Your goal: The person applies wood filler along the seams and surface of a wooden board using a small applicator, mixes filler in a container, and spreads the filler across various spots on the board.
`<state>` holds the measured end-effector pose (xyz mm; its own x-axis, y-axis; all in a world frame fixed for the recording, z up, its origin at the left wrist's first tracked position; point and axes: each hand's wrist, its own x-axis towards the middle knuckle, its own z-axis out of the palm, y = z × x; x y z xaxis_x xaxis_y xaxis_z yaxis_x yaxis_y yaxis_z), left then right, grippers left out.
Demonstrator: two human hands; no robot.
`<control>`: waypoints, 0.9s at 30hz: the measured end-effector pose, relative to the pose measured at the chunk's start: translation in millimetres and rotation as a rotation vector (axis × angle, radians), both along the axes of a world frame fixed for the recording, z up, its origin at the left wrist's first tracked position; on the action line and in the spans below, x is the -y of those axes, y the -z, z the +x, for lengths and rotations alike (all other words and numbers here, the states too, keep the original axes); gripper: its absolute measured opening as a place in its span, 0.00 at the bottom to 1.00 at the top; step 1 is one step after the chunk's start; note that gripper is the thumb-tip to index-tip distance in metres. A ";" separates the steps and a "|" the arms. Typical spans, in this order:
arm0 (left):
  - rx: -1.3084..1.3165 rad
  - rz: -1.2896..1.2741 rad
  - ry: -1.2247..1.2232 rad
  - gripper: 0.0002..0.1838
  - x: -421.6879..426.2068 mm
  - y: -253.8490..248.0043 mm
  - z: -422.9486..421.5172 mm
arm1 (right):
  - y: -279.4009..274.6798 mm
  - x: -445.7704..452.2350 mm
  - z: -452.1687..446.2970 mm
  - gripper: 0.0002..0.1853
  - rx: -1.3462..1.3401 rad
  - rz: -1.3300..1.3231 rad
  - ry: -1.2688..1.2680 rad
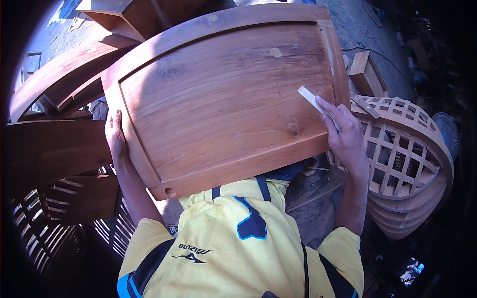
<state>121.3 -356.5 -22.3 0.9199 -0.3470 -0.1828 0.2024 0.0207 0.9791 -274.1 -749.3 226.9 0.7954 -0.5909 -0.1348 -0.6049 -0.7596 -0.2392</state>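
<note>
A large framed wooden panel [213, 94] with a curved top rail lies tilted across my lap. Its lower rail has a round hole near the left corner. My left hand [115, 136] grips the panel's left edge; fingertips show on the front and the rest wraps the side. In my right hand [345, 131] is a flat pale stick [309, 96], pinched between thumb and fingers over the panel's right part. The stick's far end points up and left; whether it touches the wood I cannot tell. A pale patch [275, 52] marks the panel near its top.
To the right stands a rounded wooden lattice piece [397, 154], with a blue fan [447, 134] behind it. A small wooden box [367, 74] sits on the concrete floor [367, 30]. Curved wooden furniture parts [64, 74] and slatted pieces [39, 223] crowd the left side.
</note>
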 end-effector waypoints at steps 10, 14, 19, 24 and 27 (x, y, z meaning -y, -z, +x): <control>-0.146 -0.060 0.081 0.15 24.8 -54.9 -16.2 | 50.0 -109.0 31.9 0.27 0.245 0.447 -0.162; -0.104 -0.013 0.012 0.21 32.9 -61.5 -20.0 | 51.2 -117.0 44.5 0.26 0.336 0.423 -0.183; -0.102 -0.046 -0.027 0.23 15.5 -50.5 -28.6 | 55.4 -119.6 68.7 0.23 0.308 0.460 -0.257; -0.382 -0.254 0.086 0.26 -25.4 -46.8 -79.9 | 54.7 -133.1 89.4 0.24 0.221 0.547 -0.366; -0.453 -0.331 0.032 0.31 -51.0 -36.9 -129.2 | 54.8 -145.4 97.5 0.24 0.215 0.552 -0.485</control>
<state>-7.9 -305.5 14.6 0.7627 -0.4796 -0.4339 0.6068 0.2985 0.7366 -176.6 -603.9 172.1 0.9907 -0.0606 -0.1221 -0.1313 -0.6640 -0.7361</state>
